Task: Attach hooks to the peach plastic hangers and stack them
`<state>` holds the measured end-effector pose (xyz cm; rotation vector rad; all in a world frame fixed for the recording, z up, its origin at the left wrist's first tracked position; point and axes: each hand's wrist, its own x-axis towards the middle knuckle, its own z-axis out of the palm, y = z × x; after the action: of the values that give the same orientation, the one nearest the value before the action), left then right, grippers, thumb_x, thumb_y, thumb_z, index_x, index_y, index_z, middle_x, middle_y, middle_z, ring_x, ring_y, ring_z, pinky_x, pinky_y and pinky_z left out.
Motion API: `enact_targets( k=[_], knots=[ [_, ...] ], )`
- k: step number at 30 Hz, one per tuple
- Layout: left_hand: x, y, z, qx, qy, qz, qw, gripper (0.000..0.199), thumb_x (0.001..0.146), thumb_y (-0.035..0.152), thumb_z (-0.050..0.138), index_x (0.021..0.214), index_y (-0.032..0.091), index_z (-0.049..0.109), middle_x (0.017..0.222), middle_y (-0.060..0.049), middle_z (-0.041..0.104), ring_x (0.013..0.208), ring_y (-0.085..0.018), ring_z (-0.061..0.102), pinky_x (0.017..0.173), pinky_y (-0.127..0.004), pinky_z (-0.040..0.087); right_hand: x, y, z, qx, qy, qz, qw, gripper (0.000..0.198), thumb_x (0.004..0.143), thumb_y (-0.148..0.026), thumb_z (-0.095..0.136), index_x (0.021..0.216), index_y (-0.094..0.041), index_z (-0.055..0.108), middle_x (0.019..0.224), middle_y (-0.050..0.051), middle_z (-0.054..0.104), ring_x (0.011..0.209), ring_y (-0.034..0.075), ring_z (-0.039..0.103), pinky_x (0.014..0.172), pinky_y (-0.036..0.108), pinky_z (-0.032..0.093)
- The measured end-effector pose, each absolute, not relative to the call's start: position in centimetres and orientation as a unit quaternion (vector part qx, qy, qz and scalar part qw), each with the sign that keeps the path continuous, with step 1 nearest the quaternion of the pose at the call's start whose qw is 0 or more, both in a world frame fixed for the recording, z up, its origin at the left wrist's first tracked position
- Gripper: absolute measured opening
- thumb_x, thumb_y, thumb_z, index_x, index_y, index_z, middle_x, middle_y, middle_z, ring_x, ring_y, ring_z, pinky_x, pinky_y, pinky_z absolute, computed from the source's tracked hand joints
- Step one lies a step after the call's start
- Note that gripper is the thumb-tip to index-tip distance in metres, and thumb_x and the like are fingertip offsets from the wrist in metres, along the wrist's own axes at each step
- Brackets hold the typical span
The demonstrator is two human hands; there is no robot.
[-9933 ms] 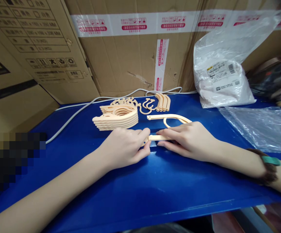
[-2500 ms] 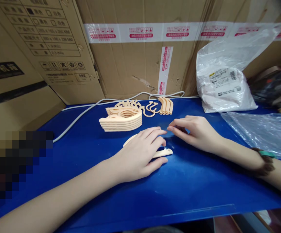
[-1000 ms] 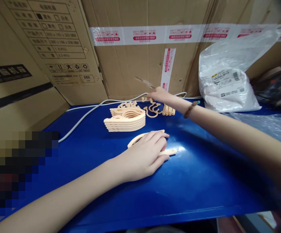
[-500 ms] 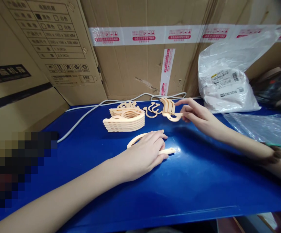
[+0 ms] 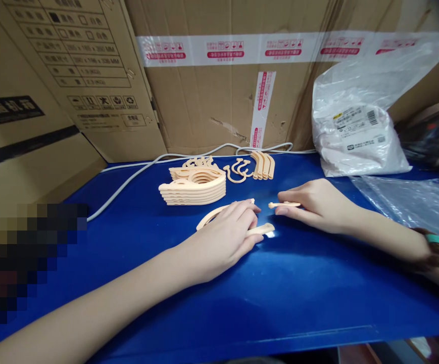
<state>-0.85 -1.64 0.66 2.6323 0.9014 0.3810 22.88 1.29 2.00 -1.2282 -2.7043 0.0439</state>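
One left hand (image 5: pixel 225 237) grips a cream, curved plastic frame (image 5: pixel 260 231) on the glossy blue bench (image 5: pixel 242 308), the right hand (image 5: pixel 315 206) pinches a small cream plastic piece (image 5: pixel 284 204), both seemingly light, stiff, best held mid-length.

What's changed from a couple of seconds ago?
The bare right hand reached back to the loose cream plastic hooks, took a small cream plastic hook, and brought it forward near the bare left hand. The left hand keeps hold of a curved cream plastic frame; the stack of cream plastic frames hasn't moved.
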Motion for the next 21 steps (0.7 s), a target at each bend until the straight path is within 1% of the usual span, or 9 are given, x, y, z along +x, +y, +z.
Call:
enact_targets(
  k=[3,8,10,13,15,18,21],
  knots=[
    [-0.84,-1.64,0.66,0.921,0.321,0.139,0.173,0.018,0.100,0.032,0.036,0.088,0.020,0.043,0.135,-0.012,0.050,0.139,-0.023,0.032,0.112,-0.045,0.031,22.86,1.35,2.01,-0.415,-0.906,0.012,0.086,0.054,0.097,-0.054,0.026,0.063,-0.020,0.049,0.057,0.003,0.055,0.051,0.013,0.048,0.055,0.028,0.026],
    [-0.82,-1.58,0.72,0.911,0.329,0.167,0.182,0.015,0.099,0.032,0.038,0.092,0.020,0.045,0.132,-0.011,0.051,0.127,-0.025,0.045,0.105,-0.045,0.039,22.72,1.30,2.02,-0.397,-0.912,0.028,0.097,0.040,0.099,-0.040,0.028,0.072,-0.020,0.050,0.065,0.003,0.059,0.054,0.013,0.049,0.057,0.028,0.030],
    [-0.83,-1.54,0.73,0.909,0.330,0.177,0.182,0.014,0.099,0.031,0.038,0.094,0.020,0.045,0.127,-0.011,0.054,0.124,-0.026,0.047,0.100,-0.044,0.042,22.70,1.28,2.03,-0.383,-0.917,0.053,0.092,0.041,0.100,-0.041,0.028,0.074,-0.020,0.052,0.068,0.004,0.060,0.055,0.013,0.050,0.058,0.027,0.031],
    [-0.87,-1.48,0.67,0.908,0.324,0.187,0.186,0.012,0.099,0.029,0.038,0.093,0.021,0.045,0.121,-0.010,0.056,0.123,-0.026,0.048,0.098,-0.042,0.042,22.72,1.25,2.08,-0.375,-0.919,0.098,0.078,0.046,0.100,-0.045,0.024,0.076,-0.019,0.054,0.070,0.005,0.063,0.057,0.014,0.053,0.058,0.027,0.031],
    [-0.90,-1.44,0.63,0.907,0.323,0.193,0.189,0.012,0.099,0.029,0.037,0.093,0.021,0.044,0.120,-0.009,0.055,0.123,-0.025,0.048,0.098,-0.041,0.042,22.73,1.20,2.11,-0.376,-0.918,0.111,0.067,0.048,0.100,-0.046,0.021,0.076,-0.019,0.053,0.067,0.004,0.061,0.055,0.014,0.052,0.056,0.027,0.030],
    [-0.90,-1.41,0.61,0.904,0.330,0.194,0.191,0.012,0.099,0.029,0.037,0.092,0.021,0.043,0.120,-0.009,0.055,0.122,-0.025,0.049,0.096,-0.041,0.043,22.65,1.05,2.11,-0.380,-0.916,0.114,0.060,0.046,0.100,-0.048,0.022,0.075,-0.020,0.049,0.061,0.001,0.056,0.050,0.013,0.048,0.053,0.026,0.027],
    [-0.86,-1.41,0.68,0.904,0.333,0.191,0.188,0.012,0.099,0.030,0.037,0.094,0.021,0.043,0.121,-0.009,0.055,0.121,-0.026,0.049,0.095,-0.042,0.043,22.43,0.78,2.13,-0.379,-0.915,0.123,0.067,0.044,0.100,-0.049,0.024,0.076,-0.020,0.048,0.060,0.000,0.055,0.050,0.013,0.048,0.053,0.026,0.027]
  ],
)
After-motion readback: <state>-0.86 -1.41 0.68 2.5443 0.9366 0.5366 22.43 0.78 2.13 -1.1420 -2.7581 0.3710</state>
